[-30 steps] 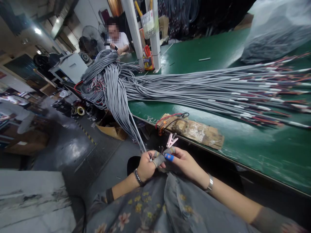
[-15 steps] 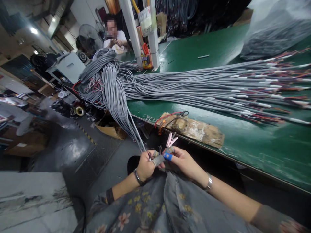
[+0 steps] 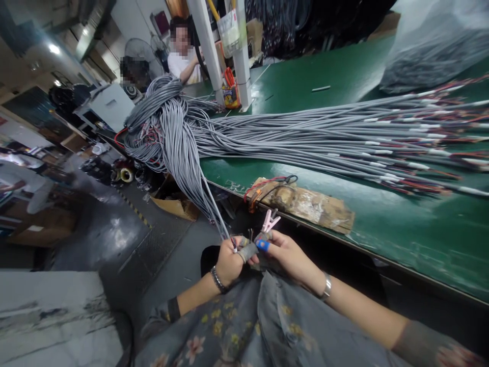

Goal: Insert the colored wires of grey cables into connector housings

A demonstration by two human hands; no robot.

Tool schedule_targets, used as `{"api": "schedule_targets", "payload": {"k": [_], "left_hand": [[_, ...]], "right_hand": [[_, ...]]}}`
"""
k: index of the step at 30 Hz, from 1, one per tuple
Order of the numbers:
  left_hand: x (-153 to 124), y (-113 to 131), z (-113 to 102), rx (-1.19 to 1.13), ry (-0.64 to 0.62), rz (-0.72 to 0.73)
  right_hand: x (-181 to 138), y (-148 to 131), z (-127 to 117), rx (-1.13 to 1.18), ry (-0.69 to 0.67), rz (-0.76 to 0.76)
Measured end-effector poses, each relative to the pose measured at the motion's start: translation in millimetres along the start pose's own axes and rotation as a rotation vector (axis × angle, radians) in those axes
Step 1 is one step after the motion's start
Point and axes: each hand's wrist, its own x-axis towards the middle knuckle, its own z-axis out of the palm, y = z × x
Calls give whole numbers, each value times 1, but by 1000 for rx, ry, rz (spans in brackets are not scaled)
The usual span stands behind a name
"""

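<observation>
My left hand is closed round the end of a grey cable from the hanging part of a big bundle. Dark thin wires stick up between my two hands. My right hand pinches at these wires, its thumb wrapped in blue tape and nearly touching the left fingertips. Grey tape covers several fingers. The exact grip between the fingertips is hidden. Just above the right fingers shows a pink clothespin; what it is clipped to I cannot make out.
The green table carries the long cables, their stripped ends fanned to the right. A worn wooden board lies along its near edge. White posts, a plastic bag of cables and a person are farther back. An open carton is below.
My hands stay almost in the same place, with only slight finger movement. The person at the back has straightened up and raised an arm towards the post.
</observation>
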Motion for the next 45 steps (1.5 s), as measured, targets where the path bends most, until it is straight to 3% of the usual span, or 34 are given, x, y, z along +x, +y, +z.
{"api": "schedule_targets", "payload": {"k": [8,20,27,32,41,45], "left_hand": [[1,-4,2,-64,89,-11],[0,2,-3,31,-45,-43],[2,-1,-9,-105,-135,-74],[2,4,-16,-33,-230,-129],[0,4,-9,-68,-58,-123],[0,4,-9,-85,-79,-139]], "right_hand": [[-3,4,0,73,19,40],[-2,4,-1,80,-31,2],[3,13,-5,319,-179,196],[4,14,-4,386,-228,241],[2,13,-13,380,-79,162],[-1,15,-22,392,-100,173]]}}
